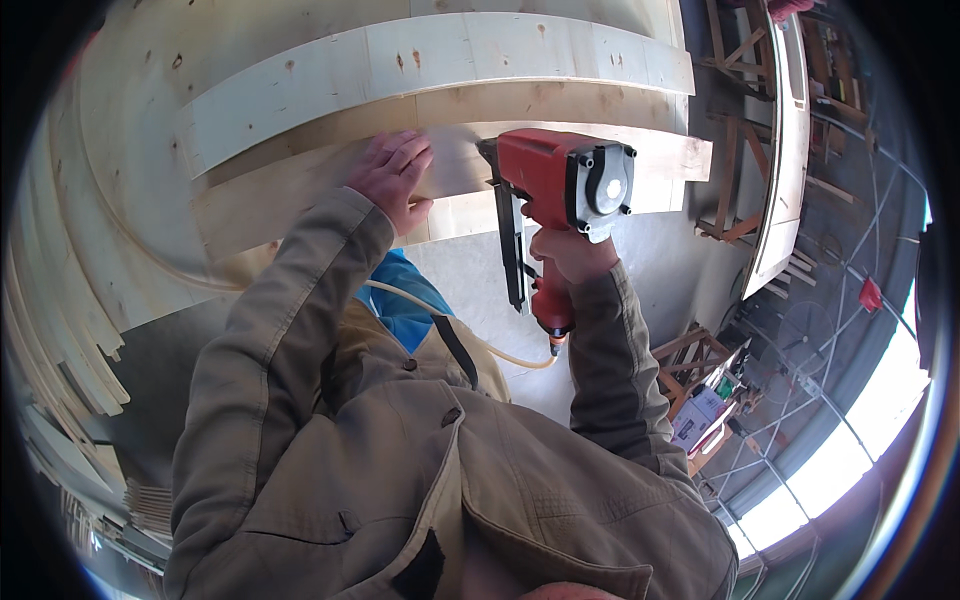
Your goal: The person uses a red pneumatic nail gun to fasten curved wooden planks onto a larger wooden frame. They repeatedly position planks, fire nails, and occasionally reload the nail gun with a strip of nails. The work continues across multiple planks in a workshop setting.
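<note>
The broad, pale plywood surface [135, 85] is spreading across the upper left, carrying long wooden strips that are seeming to bow in the wide lens. The long, pale, flat front board [640, 150] is lying along its near side, below a whitish, knotted wooden strip [440, 55]. The red and black nail gun with a grey round cap [565, 180] is standing over the front board, to the right of the left hand, with its nose appearing to be at the wood; contact is staying hard to tell. The right hand [575, 255] is closing around the gun's red grip. The left hand [392, 175] is lying spread on the board, pressing down rather than grasping. Good work here would be keeping the nose square, the board's edge aligned and the left fingers well out of the nail's line. The near edge is facing grey concrete floor [650, 265], which is leaving room for the gun's body and the right elbow; a pale panel on wooden supports [785, 150] is bounding the right. The thin, tan air hose [522, 364] is looping past the person's waist, so slack would be needing care
</note>
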Tool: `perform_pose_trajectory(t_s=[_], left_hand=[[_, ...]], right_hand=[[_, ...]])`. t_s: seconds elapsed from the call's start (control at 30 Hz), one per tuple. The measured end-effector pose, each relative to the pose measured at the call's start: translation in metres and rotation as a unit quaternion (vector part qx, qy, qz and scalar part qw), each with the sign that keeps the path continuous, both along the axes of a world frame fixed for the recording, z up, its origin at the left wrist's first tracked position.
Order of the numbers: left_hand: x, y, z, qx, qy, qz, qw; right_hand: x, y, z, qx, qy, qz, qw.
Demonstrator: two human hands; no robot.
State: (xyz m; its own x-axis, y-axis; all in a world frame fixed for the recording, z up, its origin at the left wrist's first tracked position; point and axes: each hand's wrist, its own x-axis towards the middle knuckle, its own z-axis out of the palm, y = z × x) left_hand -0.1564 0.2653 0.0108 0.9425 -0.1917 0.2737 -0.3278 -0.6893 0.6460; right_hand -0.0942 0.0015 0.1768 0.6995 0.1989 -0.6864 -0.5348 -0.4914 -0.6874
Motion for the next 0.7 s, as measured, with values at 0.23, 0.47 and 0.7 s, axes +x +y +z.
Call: perform_pose_trajectory(t_s=[0.23,0.47,0.7], left_hand=[[-0.002,0.000,-0.002,-0.006,0.031,0.008,0.999],[-0.001,-0.001,0.002,0.002,0.032,0.000,0.999],[-0.027,0.019,0.027,0.028,0.072,0.022,0.997]], right_hand=[[-0.027,-0.012,0.005,-0.079,-0.051,0.103,0.990],[-0.029,-0.019,0.004,-0.080,-0.058,0.107,0.989],[-0.035,-0.004,0.014,-0.021,-0.079,0.105,0.991]])
